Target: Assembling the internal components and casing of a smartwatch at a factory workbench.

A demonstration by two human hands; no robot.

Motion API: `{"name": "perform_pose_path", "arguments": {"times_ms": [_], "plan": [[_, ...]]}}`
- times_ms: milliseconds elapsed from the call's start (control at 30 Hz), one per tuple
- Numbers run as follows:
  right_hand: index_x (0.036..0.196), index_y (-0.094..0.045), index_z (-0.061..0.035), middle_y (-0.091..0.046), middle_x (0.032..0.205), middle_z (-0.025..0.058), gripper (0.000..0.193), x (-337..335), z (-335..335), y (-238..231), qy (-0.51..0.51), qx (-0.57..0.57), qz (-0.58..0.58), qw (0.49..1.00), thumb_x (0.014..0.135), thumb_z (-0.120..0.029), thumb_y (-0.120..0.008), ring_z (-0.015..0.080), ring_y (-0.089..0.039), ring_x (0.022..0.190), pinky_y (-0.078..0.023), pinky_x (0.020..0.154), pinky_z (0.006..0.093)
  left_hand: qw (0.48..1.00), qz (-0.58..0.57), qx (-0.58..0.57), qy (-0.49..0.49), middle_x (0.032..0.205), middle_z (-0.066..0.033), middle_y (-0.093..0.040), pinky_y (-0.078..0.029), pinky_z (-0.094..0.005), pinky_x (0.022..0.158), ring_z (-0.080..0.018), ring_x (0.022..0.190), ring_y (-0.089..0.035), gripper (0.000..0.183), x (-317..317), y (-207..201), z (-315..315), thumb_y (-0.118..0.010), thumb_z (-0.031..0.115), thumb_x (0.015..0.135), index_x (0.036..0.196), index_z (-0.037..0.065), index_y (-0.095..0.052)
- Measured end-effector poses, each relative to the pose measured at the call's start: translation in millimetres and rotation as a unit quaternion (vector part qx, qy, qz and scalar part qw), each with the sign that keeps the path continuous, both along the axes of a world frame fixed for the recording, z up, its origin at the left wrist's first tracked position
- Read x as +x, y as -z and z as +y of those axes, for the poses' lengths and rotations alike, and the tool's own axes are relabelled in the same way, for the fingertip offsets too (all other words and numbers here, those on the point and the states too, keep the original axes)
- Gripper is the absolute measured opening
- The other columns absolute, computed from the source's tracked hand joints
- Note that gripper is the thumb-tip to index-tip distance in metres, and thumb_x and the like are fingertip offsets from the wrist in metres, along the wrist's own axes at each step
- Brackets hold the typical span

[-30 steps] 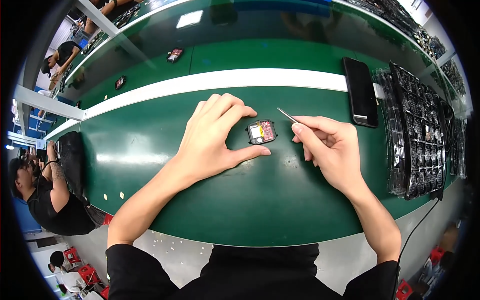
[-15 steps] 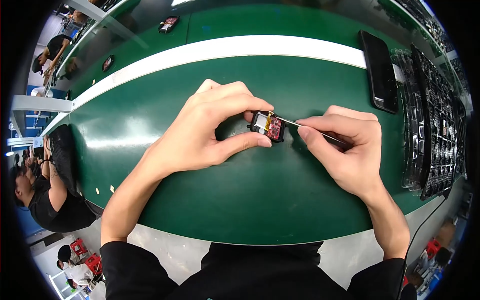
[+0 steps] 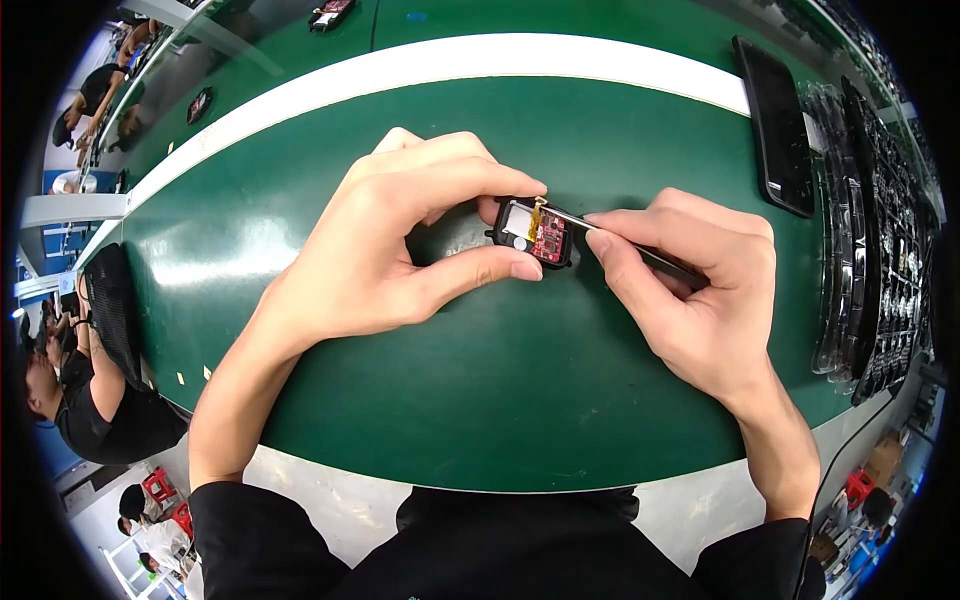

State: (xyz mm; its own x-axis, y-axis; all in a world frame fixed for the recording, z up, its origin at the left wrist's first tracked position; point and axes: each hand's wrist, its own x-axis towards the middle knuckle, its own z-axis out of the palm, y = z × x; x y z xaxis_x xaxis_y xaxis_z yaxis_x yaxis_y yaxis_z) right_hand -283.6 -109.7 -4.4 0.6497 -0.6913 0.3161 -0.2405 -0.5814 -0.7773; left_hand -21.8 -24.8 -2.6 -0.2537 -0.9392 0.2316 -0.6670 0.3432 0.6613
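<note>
Between the thumb and forefinger of my left hand (image 3: 400, 235) is a small black electronic device housing (image 3: 563, 262), its inside facing up. A red circuit board (image 3: 551, 238) fills its right half; a silver-white block, probably a battery, and a yellow flex strip (image 3: 533, 222) lie to the left. My right hand (image 3: 695, 280) pinches slim metal tweezers (image 3: 570, 217) like a pen. Their tip meets the upper edge of the housing by the yellow strip, close to my left forefinger. Whether the tip grips anything is too small to tell.
On the right of the green table (image 3: 480, 390) stand stacked trays of clear and black plastic (image 3: 870, 250), beside a black phone (image 3: 775, 125). A white strip (image 3: 480, 55) crosses the table's far side; similar devices (image 3: 330, 14) lie beyond it. A co-worker (image 3: 100, 400) sits at the left.
The view has shifted slightly, so the table's far parts sit higher. Both hands keep their holds, and the tweezers' tip still rests at the housing's upper edge near the yellow strip.
</note>
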Motion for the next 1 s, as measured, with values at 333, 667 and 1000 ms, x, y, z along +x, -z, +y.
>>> {"name": "perform_pose_path", "arguments": {"times_ms": [333, 667, 1000], "plan": [[0.102, -0.086, 0.0010, -0.061, 0.068, 0.0042, 0.021, -6, -4, 3, -0.002, -0.117, -0.016, 0.993, 0.082, 0.004, -0.088, 0.0137, -0.053, 0.050, -0.038, 0.046, 0.0308, 0.999, -0.005, -0.027, -0.017, 0.086, -0.0016, -0.066, -0.037, -0.0339, 0.074, -0.0161, 0.072, -0.046, 0.056, -7, -1, -1, -0.099, 0.021, 0.075, 0.127, 0.010, -0.081], [0.104, -0.085, -0.0021, -0.063, 0.075, 0.0035, 0.026, -2, -2, 7, -0.005, -0.199, -0.002, 0.980, 0.079, 0.003, -0.091, 0.0176, -0.060, 0.055, -0.046, 0.048, 0.0344, 1.000, -0.005, -0.009, -0.025, 0.083, -0.0013, -0.063, -0.036, -0.0342, 0.075, -0.0162, 0.070, -0.045, 0.055, -7, 1, -2, -0.099, 0.022, 0.075, 0.125, 0.009, -0.082], [0.109, -0.088, 0.0010, -0.066, 0.071, 0.0041, 0.022, -2, -1, 6, -0.031, -0.089, -0.030, 0.995, 0.088, 0.007, -0.087, 0.0107, -0.055, 0.057, -0.037, 0.052, 0.0285, 1.000, -0.001, 0.024, 0.006, 0.092, -0.0029, -0.073, -0.037, -0.0338, 0.077, -0.0159, 0.072, -0.047, 0.055, 9, -4, -2, -0.100, 0.022, 0.075, 0.125, 0.007, -0.083]]}}
